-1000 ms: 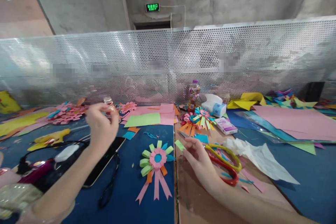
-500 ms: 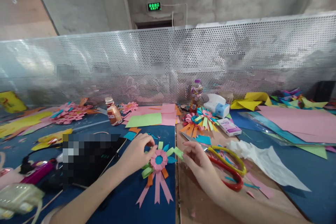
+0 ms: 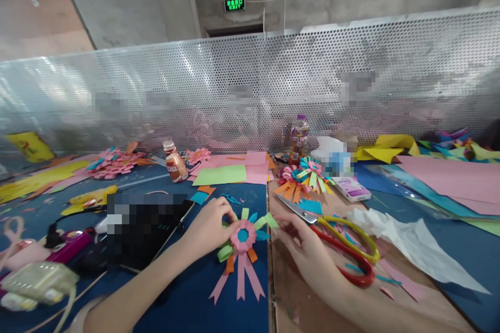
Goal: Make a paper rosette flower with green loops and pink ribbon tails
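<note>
A paper rosette (image 3: pixel 242 239) with a pink centre, green and blue loops and pink ribbon tails lies on the blue table mat (image 3: pixel 187 291). My left hand (image 3: pixel 209 226) rests on the rosette's left side, fingers curled onto its loops. My right hand (image 3: pixel 302 247) pinches a green paper loop (image 3: pixel 271 220) at the rosette's upper right edge. Large scissors (image 3: pixel 344 242) with red and yellow handles lie just right of my right hand.
A tablet (image 3: pixel 144 229) lies left of the rosette. A small brown bottle (image 3: pixel 175 162), coloured paper sheets (image 3: pixel 230 171), another rosette (image 3: pixel 302 179), a drink bottle (image 3: pixel 299 140) and crumpled white tissue (image 3: pixel 406 250) lie around. A perforated metal screen (image 3: pixel 250 93) closes the back.
My left hand came down from the small bottle, which now stands on the table, onto the rosette. My right hand brought the green loop up against the rosette's edge.
</note>
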The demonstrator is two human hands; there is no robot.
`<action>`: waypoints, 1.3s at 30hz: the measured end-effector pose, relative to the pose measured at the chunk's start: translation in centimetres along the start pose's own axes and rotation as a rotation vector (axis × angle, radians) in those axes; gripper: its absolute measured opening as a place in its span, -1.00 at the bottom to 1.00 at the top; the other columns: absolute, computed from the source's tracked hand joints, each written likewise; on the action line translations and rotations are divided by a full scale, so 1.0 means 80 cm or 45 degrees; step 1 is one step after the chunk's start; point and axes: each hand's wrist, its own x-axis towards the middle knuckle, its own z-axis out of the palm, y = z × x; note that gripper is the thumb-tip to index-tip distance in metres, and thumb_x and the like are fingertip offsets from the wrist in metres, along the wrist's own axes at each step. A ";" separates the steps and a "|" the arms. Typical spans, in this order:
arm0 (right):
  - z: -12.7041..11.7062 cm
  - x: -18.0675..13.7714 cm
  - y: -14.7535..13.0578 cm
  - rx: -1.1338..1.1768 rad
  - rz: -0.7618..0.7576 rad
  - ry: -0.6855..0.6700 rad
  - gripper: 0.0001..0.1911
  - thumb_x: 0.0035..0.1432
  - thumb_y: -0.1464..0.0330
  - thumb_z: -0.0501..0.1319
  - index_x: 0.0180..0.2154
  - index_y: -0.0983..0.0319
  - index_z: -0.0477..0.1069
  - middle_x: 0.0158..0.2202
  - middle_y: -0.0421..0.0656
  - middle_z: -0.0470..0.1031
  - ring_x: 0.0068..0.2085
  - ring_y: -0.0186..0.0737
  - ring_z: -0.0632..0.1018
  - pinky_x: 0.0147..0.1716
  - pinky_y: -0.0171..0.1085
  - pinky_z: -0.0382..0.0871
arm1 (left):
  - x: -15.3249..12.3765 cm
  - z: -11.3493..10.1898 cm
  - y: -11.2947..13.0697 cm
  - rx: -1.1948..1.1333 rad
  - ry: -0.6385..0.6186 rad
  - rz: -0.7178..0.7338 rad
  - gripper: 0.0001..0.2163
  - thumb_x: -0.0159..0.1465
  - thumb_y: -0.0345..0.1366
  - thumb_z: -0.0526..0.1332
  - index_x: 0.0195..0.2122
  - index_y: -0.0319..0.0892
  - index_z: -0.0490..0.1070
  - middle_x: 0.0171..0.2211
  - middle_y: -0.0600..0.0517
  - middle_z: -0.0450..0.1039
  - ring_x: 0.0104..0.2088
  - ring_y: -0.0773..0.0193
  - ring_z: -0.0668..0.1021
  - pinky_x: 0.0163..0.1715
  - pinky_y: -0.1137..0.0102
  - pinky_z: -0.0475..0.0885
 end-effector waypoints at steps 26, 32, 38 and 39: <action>-0.001 -0.001 0.000 -0.048 -0.070 0.026 -0.85 0.13 0.26 0.20 -0.41 0.20 0.36 -0.22 -0.17 0.41 -0.27 -0.28 0.45 -0.30 -0.33 0.30 | 0.011 -0.005 -0.013 -0.486 0.112 -0.257 -0.82 0.09 -0.19 0.22 -0.54 -0.19 0.40 -0.29 0.00 0.38 -0.27 0.21 0.47 -0.27 0.37 0.32; -0.002 -0.003 -0.004 -0.106 0.012 -0.038 -0.84 0.14 0.24 0.18 -0.39 0.19 0.39 -0.33 -0.21 0.45 -0.33 -0.28 0.45 -0.32 -0.31 0.29 | 0.013 -0.017 0.001 -0.628 0.205 -0.418 -0.76 0.08 -0.10 0.22 -0.46 -0.20 0.41 -0.46 0.05 0.41 -0.41 0.24 0.45 -0.37 0.40 0.28; 0.000 -0.001 -0.001 0.007 0.085 -0.074 -0.86 0.12 0.26 0.19 -0.37 0.20 0.37 -0.38 -0.21 0.47 -0.33 -0.27 0.50 -0.30 -0.31 0.36 | 0.009 -0.016 0.009 -0.703 0.248 -0.401 -0.76 0.09 -0.10 0.24 -0.46 -0.20 0.40 -0.45 0.06 0.42 -0.39 0.25 0.44 -0.35 0.42 0.28; 0.000 0.000 0.000 0.035 0.087 -0.081 -0.86 0.12 0.26 0.20 -0.38 0.20 0.37 -0.38 -0.21 0.47 -0.32 -0.27 0.51 -0.29 -0.31 0.37 | 0.008 -0.016 0.009 -0.708 0.249 -0.392 -0.76 0.09 -0.10 0.24 -0.45 -0.20 0.40 -0.44 0.06 0.42 -0.38 0.25 0.45 -0.35 0.42 0.28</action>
